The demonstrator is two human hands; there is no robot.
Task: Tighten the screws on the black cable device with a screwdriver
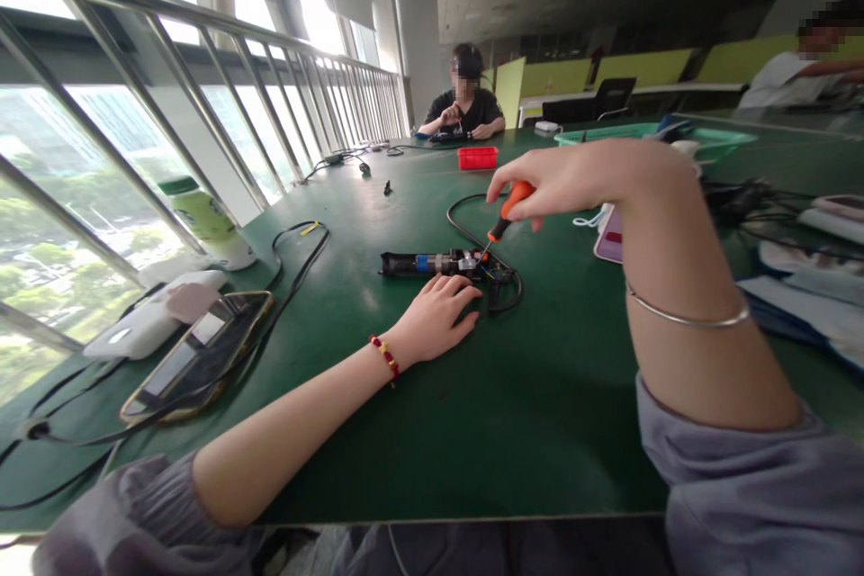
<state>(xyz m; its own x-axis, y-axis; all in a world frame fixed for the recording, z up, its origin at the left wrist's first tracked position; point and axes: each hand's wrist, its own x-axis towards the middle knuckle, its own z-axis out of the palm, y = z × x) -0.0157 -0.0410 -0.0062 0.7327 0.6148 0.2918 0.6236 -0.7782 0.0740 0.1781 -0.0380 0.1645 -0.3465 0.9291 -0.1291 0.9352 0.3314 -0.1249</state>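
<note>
Lying spread inside table edge (432, 517), left hand (437, 319) touches device (422, 264); right hand (563, 178) grips screwdriver (500, 226).

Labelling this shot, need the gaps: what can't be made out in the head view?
All head view:
Screwdriver tip: too small to confirm contact.
Screwdriver handle: partly covered by right grip.
Black tubular device: underside hidden, facing table.
Purple-white strapped item: right end hidden behind right forearm.
Bottle print: too small to read.
</note>
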